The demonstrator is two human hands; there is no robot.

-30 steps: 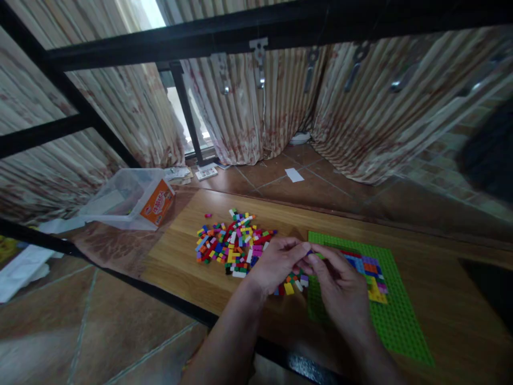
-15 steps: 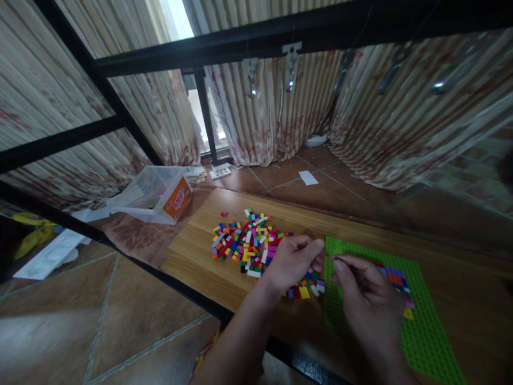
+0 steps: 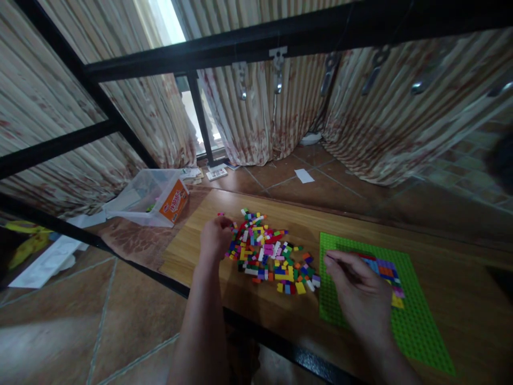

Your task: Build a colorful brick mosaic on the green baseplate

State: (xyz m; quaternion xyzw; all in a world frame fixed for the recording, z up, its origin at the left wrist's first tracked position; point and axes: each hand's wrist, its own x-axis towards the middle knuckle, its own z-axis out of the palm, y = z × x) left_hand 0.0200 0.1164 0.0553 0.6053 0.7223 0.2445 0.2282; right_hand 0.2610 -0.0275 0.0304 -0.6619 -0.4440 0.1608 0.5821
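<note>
My left hand (image 3: 216,238) is at the left end of a loose pile of small coloured toy bricks (image 3: 276,250). Its fingers are curled together among the bricks, and whatever they pinch is hidden. Over the left part of a green studded baseplate (image 3: 425,326) is my right hand (image 3: 358,289), thumb and forefinger pressed together. Anything between those fingertips is too small and dark to name. Joined bricks (image 3: 387,270) in purple, orange, blue, red and yellow sit on the baseplate, partly covered by my right hand.
Both pile and baseplate rest on a wooden tabletop (image 3: 188,246). Beyond its left end stands a clear plastic bin (image 3: 140,216) with an orange label. A black metal frame (image 3: 160,59) with hanging clips crosses above. Striped curtains (image 3: 256,128) hang behind.
My left hand has moved left, from beside my right hand to the far end of the brick pile. My right hand stays pinched over the baseplate. The view has shifted slightly.
</note>
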